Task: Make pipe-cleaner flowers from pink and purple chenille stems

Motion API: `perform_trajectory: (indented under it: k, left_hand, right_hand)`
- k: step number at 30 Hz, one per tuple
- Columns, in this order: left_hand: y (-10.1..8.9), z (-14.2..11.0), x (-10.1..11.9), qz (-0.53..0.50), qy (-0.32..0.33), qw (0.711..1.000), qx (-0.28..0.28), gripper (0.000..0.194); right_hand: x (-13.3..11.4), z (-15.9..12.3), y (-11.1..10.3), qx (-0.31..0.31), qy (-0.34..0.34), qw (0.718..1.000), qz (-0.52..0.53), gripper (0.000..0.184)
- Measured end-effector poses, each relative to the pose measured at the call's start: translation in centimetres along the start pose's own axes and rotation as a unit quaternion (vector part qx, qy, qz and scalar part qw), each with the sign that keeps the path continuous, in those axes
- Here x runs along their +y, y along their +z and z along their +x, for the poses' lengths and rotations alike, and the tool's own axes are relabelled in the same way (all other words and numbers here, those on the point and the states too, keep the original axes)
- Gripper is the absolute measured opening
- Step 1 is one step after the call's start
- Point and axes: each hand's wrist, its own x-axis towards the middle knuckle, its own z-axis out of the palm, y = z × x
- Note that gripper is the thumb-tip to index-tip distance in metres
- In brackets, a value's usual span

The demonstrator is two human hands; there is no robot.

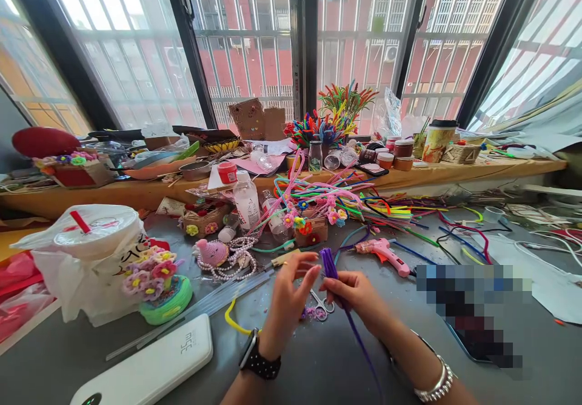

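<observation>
A bundle of purple pipe cleaners is pinched upright between the thumb and fingers of my right hand. One long purple strand hangs from it toward the table's front edge. My left hand is just left of the bundle, fingers apart and curved, with nothing seen in it. Beneath and between the hands, small scissors lie on the table beside purple clippings. A pink glue gun lies to the right of my right hand.
At left are a bagged drink cup, a green-based flower ornament and a white power bank. Clear glue sticks lie beside them. Behind, many coloured pipe cleaners and bottles crowd the table. A blurred phone-like object lies right.
</observation>
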Motion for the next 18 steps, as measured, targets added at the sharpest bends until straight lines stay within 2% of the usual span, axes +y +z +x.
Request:
perform_trajectory:
  k: [2,3,7,10,12,14,18]
  left_hand:
    - [0.2,-0.1,0.3,-0.053,-0.070,0.993,-0.084,0.020]
    - [0.3,-0.1,0.4,-0.064,-0.093,0.989,-0.099,0.021]
    - [0.1,0.0,0.5,-0.085,-0.153,0.982,-0.069,0.024]
    - [-0.3,0.3,0.5,-0.117,-0.204,0.970,-0.062,0.028]
    - [-0.5,0.4,0.5,-0.126,-0.230,0.962,-0.075,0.029]
    - [-0.6,0.5,0.6,-0.126,-0.242,0.956,-0.104,0.029]
    - [-0.5,0.3,0.9,-0.132,-0.250,0.948,-0.146,0.027]
  right_hand:
    - [-0.1,-0.2,0.1,0.005,-0.019,0.999,-0.045,0.039]
    - [-0.2,-0.2,0.2,0.001,-0.025,0.998,-0.066,0.041]
    - [-0.5,-0.3,0.3,-0.046,-0.037,0.991,-0.122,0.039]
    - [-0.8,-0.2,-0.2,-0.007,-0.061,0.989,-0.138,0.042]
    - [-0.9,-0.2,-0.5,0.044,-0.066,0.988,-0.129,0.041]
    - [-1.1,-0.2,-0.7,0.065,-0.062,0.990,-0.112,0.035]
    - [-1.4,-0.4,-0.6,0.041,-0.044,0.997,-0.053,0.032]
